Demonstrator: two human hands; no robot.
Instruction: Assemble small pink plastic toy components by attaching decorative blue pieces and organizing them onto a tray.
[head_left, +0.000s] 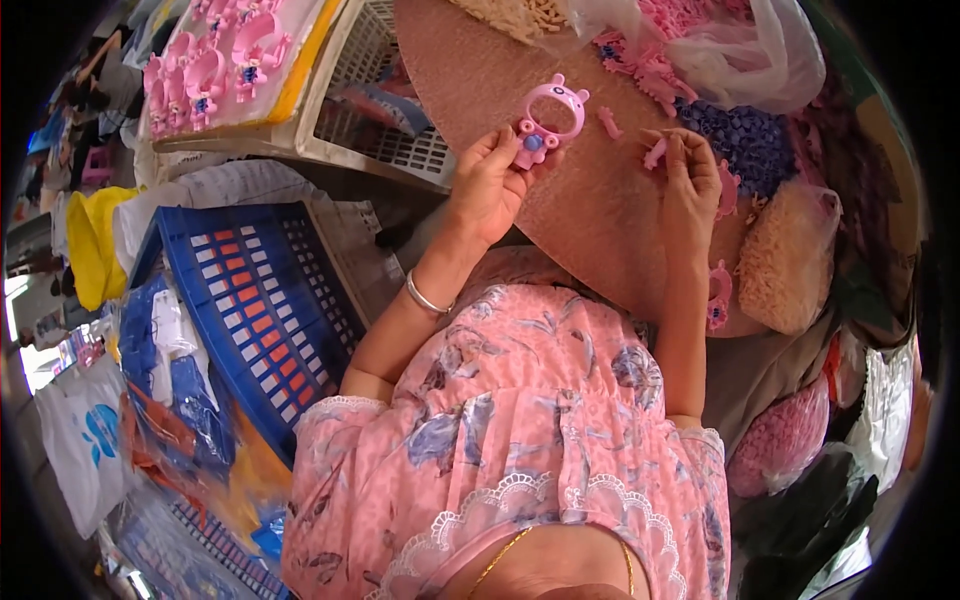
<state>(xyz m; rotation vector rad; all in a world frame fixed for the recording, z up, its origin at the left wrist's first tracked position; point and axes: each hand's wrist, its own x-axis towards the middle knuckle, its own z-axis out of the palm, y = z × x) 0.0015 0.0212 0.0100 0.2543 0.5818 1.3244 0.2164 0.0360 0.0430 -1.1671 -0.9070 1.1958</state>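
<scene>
Over the round brown table [590, 230], my left hand [492, 180] grips a pink plastic toy figure [536, 142] by its lower body. The toy has a ring-shaped head with two small ears and a blue piece at its chest. To the right, my right hand [692, 170] pinches a small pink plastic part [655, 153] between thumb and fingertips. Another small pink part [609, 122] lies on the table between the hands. Beside my right hand is a heap of small dark blue parts [745, 145].
Pink parts [650, 60] and a clear plastic bag [755, 55] lie at the table's far side. A bag of cream-coloured parts [790, 255] sits at the right edge. Pink toys [205, 80] stand on a tray over a white crate [360, 90]. A blue basket [185, 240] is at left.
</scene>
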